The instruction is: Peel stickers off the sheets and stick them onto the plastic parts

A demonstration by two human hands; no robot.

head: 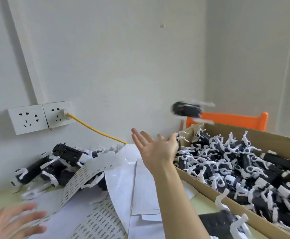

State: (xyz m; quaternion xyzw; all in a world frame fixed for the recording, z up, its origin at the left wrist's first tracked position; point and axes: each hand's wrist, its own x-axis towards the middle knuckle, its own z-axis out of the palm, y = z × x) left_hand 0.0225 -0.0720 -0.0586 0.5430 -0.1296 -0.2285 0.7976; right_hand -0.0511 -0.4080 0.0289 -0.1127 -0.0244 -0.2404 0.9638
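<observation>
Head view | right hand (155, 150) flung wide, palm up, holding nothing | plastic part (187, 110) airborne above cardboard box (201, 180), likely tossed toward the finished pile | left hand (14, 219) spread, reaching for sticker sheet (82, 178)

Cardboard box (197, 180) crammed with parts; sticker sheets (123, 178) cover table
</observation>
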